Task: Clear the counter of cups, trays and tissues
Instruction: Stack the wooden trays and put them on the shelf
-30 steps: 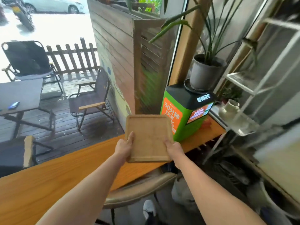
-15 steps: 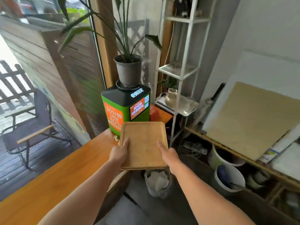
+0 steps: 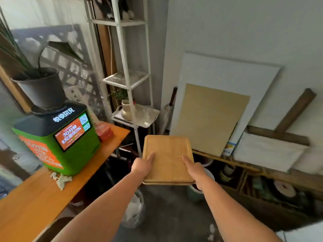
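I hold a flat wooden tray (image 3: 168,154) level in the air, off the counter and over the floor. A second tray edge shows stacked beneath it. My left hand (image 3: 142,165) grips its near left edge with the thumb on top. My right hand (image 3: 196,170) grips the near right edge the same way. The orange wooden counter (image 3: 35,203) runs along the left. A crumpled tissue (image 3: 60,179) lies on it beside the green box.
A green and orange charging box (image 3: 57,138) with a potted plant (image 3: 40,88) on top stands on the counter. A white metal shelf (image 3: 129,81) stands ahead, boards (image 3: 213,117) lean on the wall, and a bin (image 3: 135,208) with white waste sits below.
I have turned right, away from the window and counter. The tray has moved with my hands from above the counter to over the floor near the shelf and leaning boards.
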`<state>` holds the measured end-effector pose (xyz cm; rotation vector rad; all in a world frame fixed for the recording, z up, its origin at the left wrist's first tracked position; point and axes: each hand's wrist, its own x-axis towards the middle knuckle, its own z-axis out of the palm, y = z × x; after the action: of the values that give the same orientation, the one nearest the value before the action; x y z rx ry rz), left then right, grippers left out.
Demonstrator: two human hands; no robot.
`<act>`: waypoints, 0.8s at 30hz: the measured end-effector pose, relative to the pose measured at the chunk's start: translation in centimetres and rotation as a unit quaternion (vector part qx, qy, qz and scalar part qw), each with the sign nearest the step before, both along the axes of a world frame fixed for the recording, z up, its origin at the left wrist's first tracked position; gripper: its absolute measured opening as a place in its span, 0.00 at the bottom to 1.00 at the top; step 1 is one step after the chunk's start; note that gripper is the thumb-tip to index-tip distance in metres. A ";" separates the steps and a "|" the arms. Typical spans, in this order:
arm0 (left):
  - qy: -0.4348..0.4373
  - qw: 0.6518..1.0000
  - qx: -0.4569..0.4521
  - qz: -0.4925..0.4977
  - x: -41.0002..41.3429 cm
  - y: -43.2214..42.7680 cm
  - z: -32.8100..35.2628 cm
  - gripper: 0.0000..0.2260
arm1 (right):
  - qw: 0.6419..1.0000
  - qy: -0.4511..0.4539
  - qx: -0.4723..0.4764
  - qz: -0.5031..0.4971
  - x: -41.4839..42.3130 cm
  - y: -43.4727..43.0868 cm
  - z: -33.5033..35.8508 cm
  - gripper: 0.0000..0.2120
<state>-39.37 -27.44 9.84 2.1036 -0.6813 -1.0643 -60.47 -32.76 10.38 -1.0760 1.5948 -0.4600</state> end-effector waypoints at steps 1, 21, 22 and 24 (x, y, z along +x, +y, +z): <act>-0.001 1.000 0.004 -0.014 -0.9 -1.0 -0.2 0.36 | 1.000 0.000 0.001 -0.009 -1.0 -0.5 0.0 0.41; 0.005 1.000 -0.014 -0.027 3.2 -24.2 2.6 0.40 | 0.999 -0.038 -0.002 -0.037 2.7 -21.9 2.7 0.42; 0.011 1.000 -0.019 -0.019 4.0 -25.5 2.7 0.40 | 0.999 -0.037 0.000 -0.032 3.5 -23.5 2.9 0.42; 0.025 0.999 -0.021 -0.005 5.7 -28.2 3.0 0.41 | 0.999 -0.034 -0.001 -0.023 5.3 -26.7 3.2 0.43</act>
<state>-33.67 -55.59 12.88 2.0328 -0.6856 -1.0947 -55.21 -59.48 13.56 -1.0168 1.5614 -0.5243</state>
